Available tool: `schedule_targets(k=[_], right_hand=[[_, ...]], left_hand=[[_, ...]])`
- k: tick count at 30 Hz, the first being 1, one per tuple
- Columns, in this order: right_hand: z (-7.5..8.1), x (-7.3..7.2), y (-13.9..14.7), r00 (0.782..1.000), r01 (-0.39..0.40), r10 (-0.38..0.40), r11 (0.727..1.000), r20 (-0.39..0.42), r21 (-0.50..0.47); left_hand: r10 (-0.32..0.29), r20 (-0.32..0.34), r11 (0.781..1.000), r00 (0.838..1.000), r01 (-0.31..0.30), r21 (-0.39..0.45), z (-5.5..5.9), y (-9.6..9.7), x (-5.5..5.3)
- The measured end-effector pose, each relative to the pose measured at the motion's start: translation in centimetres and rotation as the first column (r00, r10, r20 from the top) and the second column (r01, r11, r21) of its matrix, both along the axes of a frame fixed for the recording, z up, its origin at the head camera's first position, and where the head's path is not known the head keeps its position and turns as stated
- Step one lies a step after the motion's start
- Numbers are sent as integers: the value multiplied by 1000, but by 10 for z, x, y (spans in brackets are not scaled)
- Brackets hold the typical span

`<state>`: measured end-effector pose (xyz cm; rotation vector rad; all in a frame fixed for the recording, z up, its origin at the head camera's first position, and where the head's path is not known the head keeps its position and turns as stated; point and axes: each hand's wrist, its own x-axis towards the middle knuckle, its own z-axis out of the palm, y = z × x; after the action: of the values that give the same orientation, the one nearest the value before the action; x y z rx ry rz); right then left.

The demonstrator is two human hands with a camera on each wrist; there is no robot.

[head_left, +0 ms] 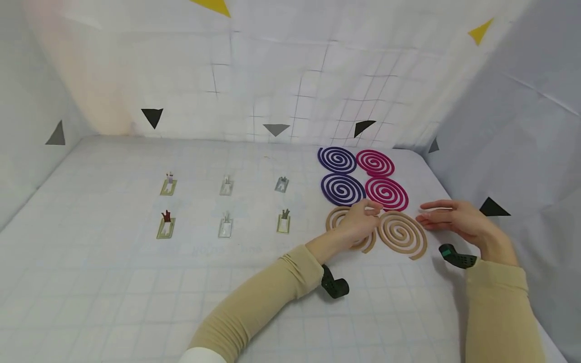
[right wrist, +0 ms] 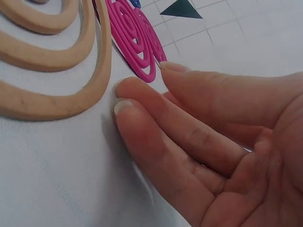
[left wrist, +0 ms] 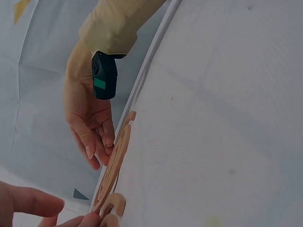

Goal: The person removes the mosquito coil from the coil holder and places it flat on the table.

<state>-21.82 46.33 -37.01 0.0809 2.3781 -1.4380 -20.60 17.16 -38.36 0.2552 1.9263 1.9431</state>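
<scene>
Two tan mosquito coils, a left one [head_left: 335,218] and a right one [head_left: 399,233], lie flat side by side on the white table. My left hand [head_left: 356,224] reaches over the left coil and partly hides it. In the left wrist view its fingertips [left wrist: 87,220] are right at the tan coils' edges, with thumb and index finger apart. Just right of the right coil is my right hand [head_left: 460,222], its fingers loosely extended. In the right wrist view the right fingertips [right wrist: 124,108] point at the coil's outer edge, a small gap between.
Beyond are two purple coils, far [head_left: 337,159] and near [head_left: 343,189], beside two pink ones, far [head_left: 375,162] and near [head_left: 387,193]. Leftward, several small metal stands [head_left: 165,229] with upright prongs form two rows. White sheeting [head_left: 522,151] walls the table.
</scene>
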Motion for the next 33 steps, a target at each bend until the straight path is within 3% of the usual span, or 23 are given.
schedule_targets(k=[7, 12, 16, 22, 28, 31, 33], right_hand=[[3, 2, 0, 996, 5, 3, 996, -85, 87], [11, 0, -5, 982, 103, -80, 986, -173, 131], [18, -2, -10, 959, 182, -152, 978, -239, 106], [30, -1, -22, 899, 313, -267, 946, -348, 84], [56, 8, -54, 831, 404, -251, 886, -496, 228], [63, 11, -66, 809, 384, -161, 873, -566, 301], [63, 12, -72, 797, 349, -79, 869, -599, 350]], left_hand=[[31, -28, 999, 999, -30, 22, 5, -1, 0], [77, -74, 997, 994, -79, -17, 14, -7, -1], [85, -105, 996, 991, -88, -24, 21, -10, -2], [88, -207, 995, 974, -95, -26, 35, -20, -5], [2, -332, 990, 943, -50, -135, 56, -60, -9], [-49, -391, 970, 919, -50, -238, 62, -94, -11], [-65, -433, 948, 899, -81, -309, 64, -123, -11]])
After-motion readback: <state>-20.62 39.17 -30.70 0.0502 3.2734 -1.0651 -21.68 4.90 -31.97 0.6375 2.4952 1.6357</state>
